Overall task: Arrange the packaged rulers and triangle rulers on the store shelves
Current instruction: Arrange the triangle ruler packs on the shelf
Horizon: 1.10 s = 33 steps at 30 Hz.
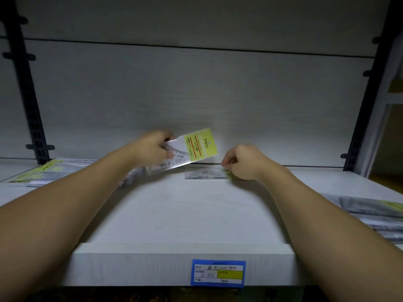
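Note:
My left hand (152,148) grips a bundle of packaged rulers (192,150) with yellow-green header cards, held tilted above the back of the white shelf (181,214). A clear packaged triangle ruler (205,173) lies flat on the shelf near the back panel. My right hand (242,162) pinches the yellow-green end of that triangle ruler packet with curled fingers. Both forearms reach in from the front edge.
More packaged rulers (41,172) lie at the shelf's far left, and another stack of packets (375,212) lies at the right edge. A blue price label (218,273) sits on the shelf's front lip. Dark slotted uprights (26,94) flank the back panel.

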Motion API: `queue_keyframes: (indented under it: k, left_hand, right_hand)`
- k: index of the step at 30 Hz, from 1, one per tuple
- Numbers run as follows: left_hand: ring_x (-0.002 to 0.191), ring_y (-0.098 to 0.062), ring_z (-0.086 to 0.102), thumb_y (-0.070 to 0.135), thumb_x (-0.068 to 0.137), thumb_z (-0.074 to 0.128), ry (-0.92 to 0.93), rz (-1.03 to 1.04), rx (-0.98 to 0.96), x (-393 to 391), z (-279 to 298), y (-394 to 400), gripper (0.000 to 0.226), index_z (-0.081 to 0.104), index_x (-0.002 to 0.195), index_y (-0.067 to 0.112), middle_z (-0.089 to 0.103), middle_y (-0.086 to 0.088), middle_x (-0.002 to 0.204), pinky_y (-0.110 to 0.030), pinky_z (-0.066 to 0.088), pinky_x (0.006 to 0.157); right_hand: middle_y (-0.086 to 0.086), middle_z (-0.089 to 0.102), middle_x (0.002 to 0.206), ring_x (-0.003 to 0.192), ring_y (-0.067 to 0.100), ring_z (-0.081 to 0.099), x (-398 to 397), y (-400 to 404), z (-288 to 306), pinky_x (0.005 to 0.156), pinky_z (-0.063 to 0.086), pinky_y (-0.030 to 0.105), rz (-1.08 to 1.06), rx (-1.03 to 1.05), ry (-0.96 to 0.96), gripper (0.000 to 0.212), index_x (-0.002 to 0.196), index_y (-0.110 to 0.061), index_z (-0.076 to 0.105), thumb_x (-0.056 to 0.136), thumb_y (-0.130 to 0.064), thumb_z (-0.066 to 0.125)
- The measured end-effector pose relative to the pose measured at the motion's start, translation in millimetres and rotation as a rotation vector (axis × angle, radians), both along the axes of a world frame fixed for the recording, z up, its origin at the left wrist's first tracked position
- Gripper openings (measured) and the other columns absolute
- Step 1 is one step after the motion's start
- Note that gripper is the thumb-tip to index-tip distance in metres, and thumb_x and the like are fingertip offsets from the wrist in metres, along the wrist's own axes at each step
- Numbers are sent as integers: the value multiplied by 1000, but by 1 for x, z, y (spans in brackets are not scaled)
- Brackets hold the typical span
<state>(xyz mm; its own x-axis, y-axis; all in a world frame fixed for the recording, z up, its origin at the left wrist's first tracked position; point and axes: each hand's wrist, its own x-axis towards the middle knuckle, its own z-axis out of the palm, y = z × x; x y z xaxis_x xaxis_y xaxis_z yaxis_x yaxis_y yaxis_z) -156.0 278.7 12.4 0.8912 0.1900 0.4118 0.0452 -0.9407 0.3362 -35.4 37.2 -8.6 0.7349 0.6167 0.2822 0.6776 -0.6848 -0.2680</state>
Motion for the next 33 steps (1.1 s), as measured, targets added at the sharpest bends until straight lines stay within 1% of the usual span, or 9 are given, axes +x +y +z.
queue_keyframes:
  k: [2,4,11,15,18,20,24,28,33]
  left_hand:
    - [77,-18,55,8,85,69,-67,19,-63,-1,1,1,20,56,95,19,62,0,84,-27,41,62]
    - [80,-20,57,9,83,72,-101,23,-98,-2,1,0,22,58,97,18,65,-3,89,-28,43,66]
    - [87,-20,59,7,82,75,-93,23,-92,-4,1,-4,28,60,105,16,66,-2,95,-27,44,70]
    - [91,-22,62,7,82,74,-116,34,-116,-4,1,-3,30,60,106,17,67,-3,98,-31,49,79]
    - [94,-21,61,8,82,74,-134,41,-124,-5,1,-2,36,59,113,17,65,-2,102,-27,47,78]
    - [94,-19,60,8,82,74,-130,41,-112,-5,0,-2,40,59,117,17,65,0,105,-26,45,78]
    - [96,-19,62,7,83,73,-99,39,-108,-5,-2,-1,43,57,121,19,66,-2,108,-31,51,85]
    - [98,-21,62,7,84,72,-94,39,-91,-6,-2,-2,43,57,123,18,66,-2,109,-34,52,88]
    - [94,-21,61,8,85,71,-74,52,-48,-6,-1,-2,34,60,116,18,66,-2,101,-30,48,79]
  right_hand:
    - [-3,67,114,104,15,60,-1,0,-2,98,47,27,49,-50,46,25,117,-28,70,92,-30,66]
    - [-6,64,115,108,16,59,-5,0,-2,101,45,31,89,-121,79,37,127,-30,63,91,-40,67]
    - [-12,65,100,94,11,62,-16,-2,3,90,49,28,146,-104,148,46,123,-31,64,81,-36,81]
    - [-6,60,121,109,16,58,-16,0,-1,102,45,31,86,-67,188,56,130,-28,59,82,-54,73]
    - [0,54,134,120,21,53,-17,3,-3,108,42,39,39,-238,127,67,136,-22,55,85,-65,62]
    - [1,49,140,124,23,50,-21,5,-2,109,41,41,32,-302,120,68,139,-21,52,87,-64,61]
    - [-1,47,148,132,21,49,-25,4,6,114,37,38,51,-272,253,76,148,-21,43,85,-51,71]
    - [0,55,137,122,22,55,-26,5,10,109,43,38,52,-259,313,68,141,-22,51,82,-41,79]
    - [-2,65,113,102,22,63,-30,4,13,93,54,36,68,-197,337,55,126,-18,61,77,-27,84]
